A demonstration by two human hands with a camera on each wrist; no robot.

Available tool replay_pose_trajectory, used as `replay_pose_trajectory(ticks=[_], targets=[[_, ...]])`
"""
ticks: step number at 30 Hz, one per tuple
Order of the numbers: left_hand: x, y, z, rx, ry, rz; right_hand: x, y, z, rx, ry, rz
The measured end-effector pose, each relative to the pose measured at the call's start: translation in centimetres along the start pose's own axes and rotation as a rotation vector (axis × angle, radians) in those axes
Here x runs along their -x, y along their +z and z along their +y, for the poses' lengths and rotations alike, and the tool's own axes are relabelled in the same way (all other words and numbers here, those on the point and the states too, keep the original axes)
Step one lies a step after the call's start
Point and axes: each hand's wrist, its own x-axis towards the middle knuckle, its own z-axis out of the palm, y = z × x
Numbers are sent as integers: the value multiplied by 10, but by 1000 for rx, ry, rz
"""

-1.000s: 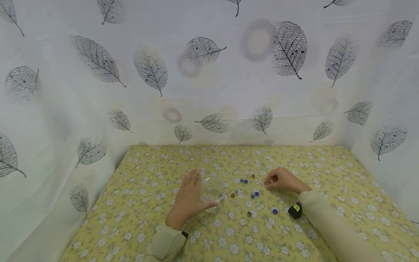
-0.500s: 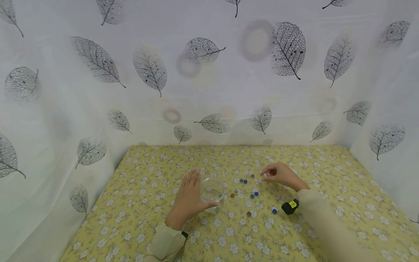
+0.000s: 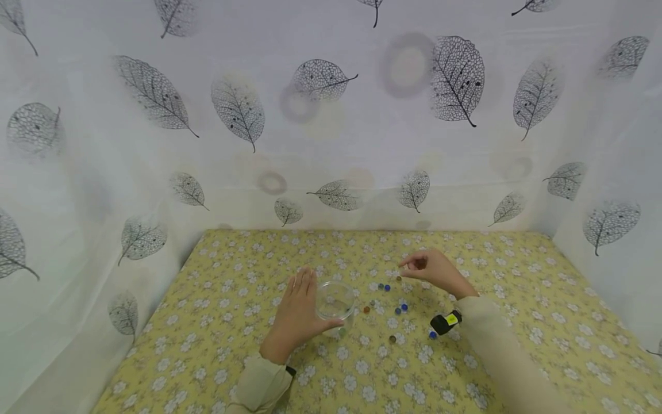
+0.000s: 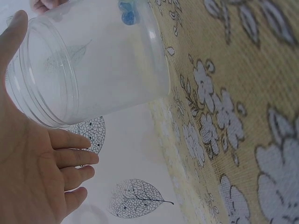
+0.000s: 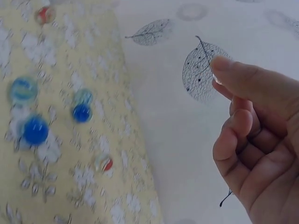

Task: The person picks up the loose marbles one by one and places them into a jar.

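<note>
A clear, lidless plastic jar [image 3: 336,310] stands upright on the cloth. My left hand [image 3: 293,322] rests against its side with straight fingers, the thumb across its near side. In the left wrist view the fingers [image 4: 72,158] stretch past the rim. Blue marbles [image 4: 128,17] show through the jar wall; I cannot tell if they lie inside. My right hand [image 3: 437,273] hovers above the cloth, just over an amber marble [image 3: 399,278]. Its thumb and forefinger pinch a small clear marble [image 5: 216,80], mostly hidden by the fingertips.
Several loose marbles lie between the hands: an orange one [image 3: 366,309], a blue pair [image 3: 404,307], a brown one [image 3: 392,339] and a blue one [image 3: 433,334] near the right wrist's black device [image 3: 446,322]. Yellow floral cloth [image 3: 248,322] covers the table; leaf-print curtains [image 3: 336,132] surround it.
My right hand has lifted off the cloth and moved left toward the jar, with the pinched marble. The left hand and the jar have stayed in place.
</note>
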Motion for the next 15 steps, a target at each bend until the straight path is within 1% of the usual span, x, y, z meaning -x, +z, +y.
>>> replay_pose_trajectory(ticks=[7,13,15], targets=[[0,-1,0,-5,9,6,-8,5,-16,-36,-7,18],[0,0,-1,6,7,3,-14,10,-28,-35,1,25],[0,0,-1,1,7,3,-16,13,-33,-39,-15,26]])
